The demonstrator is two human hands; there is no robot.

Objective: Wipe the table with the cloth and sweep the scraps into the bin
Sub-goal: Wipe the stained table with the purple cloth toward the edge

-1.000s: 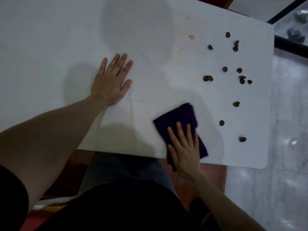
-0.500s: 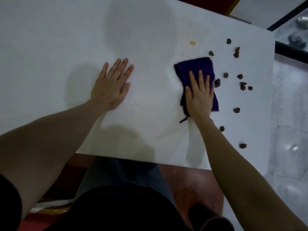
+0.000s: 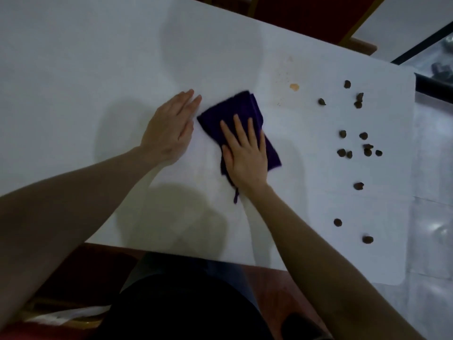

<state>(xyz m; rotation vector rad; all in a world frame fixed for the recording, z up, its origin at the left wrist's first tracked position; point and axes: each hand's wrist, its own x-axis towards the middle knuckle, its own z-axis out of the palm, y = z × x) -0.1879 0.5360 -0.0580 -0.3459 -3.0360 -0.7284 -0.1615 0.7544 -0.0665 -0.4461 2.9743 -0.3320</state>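
Observation:
A folded dark purple cloth (image 3: pixel 241 111) lies flat on the white table (image 3: pixel 98 69). My right hand (image 3: pixel 245 153) presses down on it with spread fingers, covering its near half. Just left of the cloth rests my left hand (image 3: pixel 169 128), flat on the table with fingers together and holding nothing. Several dark brown scraps (image 3: pixel 353 148) are scattered over the table's right part, apart from the cloth. An orange stain (image 3: pixel 294 87) with faint speckles sits beyond the cloth to the right. No bin is in view.
The table's right edge (image 3: pixel 411 168) borders a pale tiled floor (image 3: pixel 434 217). A red chair with a gold frame (image 3: pixel 353 42) stands at the far side. My lap and a red seat show below the near edge.
My right hand has slid the cloth left, away from the scraps, until it lies beside my left hand. A second ago it was at the near edge. The left hand's fingers have drawn together.

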